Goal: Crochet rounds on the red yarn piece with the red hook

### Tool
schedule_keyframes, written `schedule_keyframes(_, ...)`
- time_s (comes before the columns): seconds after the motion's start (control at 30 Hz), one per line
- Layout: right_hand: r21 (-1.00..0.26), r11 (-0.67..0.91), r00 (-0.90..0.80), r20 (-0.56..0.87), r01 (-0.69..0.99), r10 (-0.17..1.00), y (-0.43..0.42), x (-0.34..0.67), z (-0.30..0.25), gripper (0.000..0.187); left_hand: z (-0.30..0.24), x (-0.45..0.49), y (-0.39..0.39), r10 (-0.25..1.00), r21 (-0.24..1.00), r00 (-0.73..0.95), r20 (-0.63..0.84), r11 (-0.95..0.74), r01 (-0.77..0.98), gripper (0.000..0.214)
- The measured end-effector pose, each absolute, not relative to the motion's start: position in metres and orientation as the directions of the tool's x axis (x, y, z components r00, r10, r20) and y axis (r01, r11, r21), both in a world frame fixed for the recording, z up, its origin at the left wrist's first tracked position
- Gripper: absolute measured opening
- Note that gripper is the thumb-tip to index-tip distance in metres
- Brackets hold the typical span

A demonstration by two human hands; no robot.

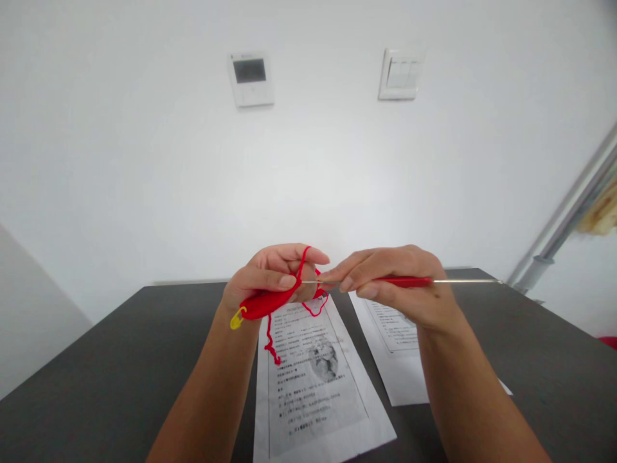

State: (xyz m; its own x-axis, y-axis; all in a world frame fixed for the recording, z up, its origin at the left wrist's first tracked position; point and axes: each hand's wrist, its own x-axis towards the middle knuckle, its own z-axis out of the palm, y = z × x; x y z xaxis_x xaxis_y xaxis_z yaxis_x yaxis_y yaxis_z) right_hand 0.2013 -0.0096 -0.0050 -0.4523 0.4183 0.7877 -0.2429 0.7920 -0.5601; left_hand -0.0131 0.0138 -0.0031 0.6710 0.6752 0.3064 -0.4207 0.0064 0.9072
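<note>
My left hand is closed on a small red crochet piece, pinched under the thumb. A yellow stitch marker hangs from the piece's left end. Red yarn runs up over my left index finger, and a loop of it droops below the fingers. A loose yarn tail dangles under the piece. In my right hand is a crochet hook with a red handle and metal ends, held level. Its left tip meets the yarn at the edge of the piece; the exact stitch is too small to make out.
Below the hands, a printed sheet with a dark picture lies on the dark table. A second printed sheet lies to its right, partly behind my right forearm. The white wall behind carries a thermostat panel and a switch plate. A grey pole stands at right.
</note>
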Motion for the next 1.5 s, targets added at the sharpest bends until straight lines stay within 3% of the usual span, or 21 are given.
schedule_keyframes(0.37,-0.693,0.589,-0.392,0.721,-0.416,0.571,-0.003,0.196,-0.01,0.006,-0.004,-0.016,0.007,0.7,0.9,0.626,0.344,-0.056,-0.433,0.021)
schedule_keyframes(0.63,-0.684,0.474,-0.391,0.717,-0.554,0.578,0.003,0.182,-0.011,0.01,0.0,-0.022,0.005,0.691,0.91,0.617,0.378,-0.156,-0.384,0.021)
schedule_keyframes(0.9,-0.706,0.403,-0.35,0.665,-0.582,0.659,0.002,0.172,-0.011,0.011,-0.002,-0.029,0.011,0.688,0.905,0.591,0.421,-0.277,-0.323,0.022)
schedule_keyframes(1.1,-0.657,0.528,-0.218,0.713,-0.538,0.666,-0.001,0.163,-0.012,0.009,0.0,-0.028,0.011,0.748,0.922,0.541,0.384,-0.282,-0.265,0.023)
schedule_keyframes(1.23,-0.613,0.672,-0.128,0.771,-0.416,0.624,-0.001,0.162,-0.018,0.011,0.001,-0.026,0.012,0.769,0.927,0.523,0.369,-0.259,-0.272,0.022)
schedule_keyframes(1.37,-0.5,0.824,-0.1,0.865,-0.267,0.492,0.001,0.167,-0.022,0.008,0.002,-0.025,0.013,0.777,0.929,0.515,0.362,-0.253,-0.27,0.023)
schedule_keyframes(1.5,-0.359,0.93,-0.165,0.925,-0.082,0.343,0.003,0.171,-0.022,0.017,0.0,-0.025,0.014,0.792,0.94,0.511,0.335,-0.245,-0.237,0.03)
